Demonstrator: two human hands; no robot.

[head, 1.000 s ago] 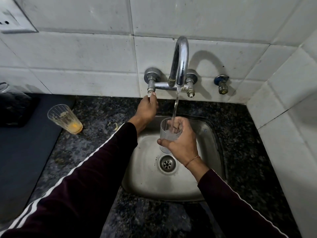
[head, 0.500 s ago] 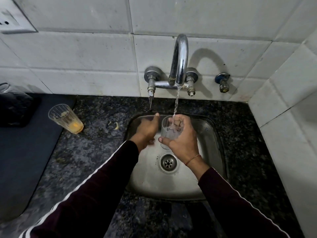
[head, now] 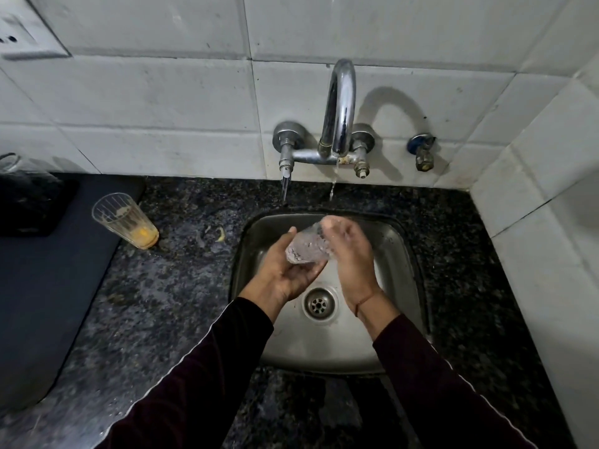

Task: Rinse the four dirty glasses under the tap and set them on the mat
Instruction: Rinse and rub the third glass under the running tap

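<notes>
A clear ribbed glass (head: 306,249) lies tilted between both hands over the steel sink (head: 398,254). My left hand (head: 287,270) cups it from below and the left. My right hand (head: 351,254) covers its rim end from the right, with fingers blurred. A thin stream of water falls from the chrome tap (head: 338,111) just behind the hands. A second glass (head: 124,220) with orange residue at its bottom stands on the counter, at the edge of the dark mat (head: 42,286) on the left.
The drain (head: 319,303) sits below the hands. A black object (head: 29,202) with a clear jar behind it stands on the mat's far end. A small blue valve (head: 421,150) projects from the tiled wall. A tiled side wall closes in on the right of the granite counter (head: 162,286).
My left hand left the tap handle and came down under the glass. The glass tipped from upright in my right hand to lying tilted between both hands, lower in the sink.
</notes>
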